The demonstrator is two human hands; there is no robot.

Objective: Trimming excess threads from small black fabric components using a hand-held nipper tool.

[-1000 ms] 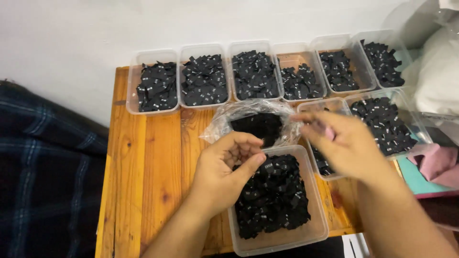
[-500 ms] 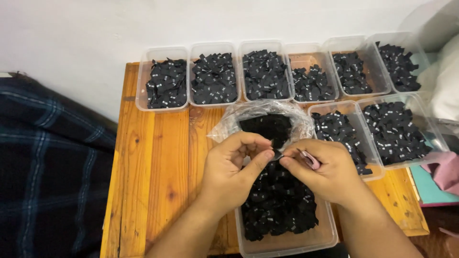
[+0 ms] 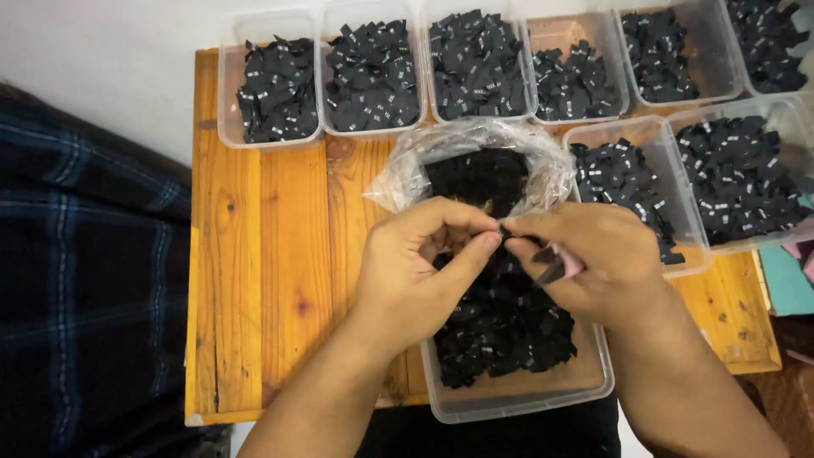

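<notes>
— What do the hands do?
— The left hand [image 3: 424,271] and right hand [image 3: 593,263] pinch one small black label [image 3: 502,231] between their fingers [image 3: 475,250].
— And under the fingers?
— A clear tub [image 3: 517,399] of labels on the desk [image 3: 271,280]; a plastic bag [image 3: 475,144] just beyond.

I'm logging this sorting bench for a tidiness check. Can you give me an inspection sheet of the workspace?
Surface: wooden table, mostly covered.
Job's things: clear tub of small black labels under both hands; clear bag of more behind.
Clutter: eight label-filled tubs along back and right.
Hands: left hand and right hand pinch one label together; right also holds a small pink-handled tool.
Cables: nothing seen.
Surroundings: dark plaid cloth left, white wall.
</notes>
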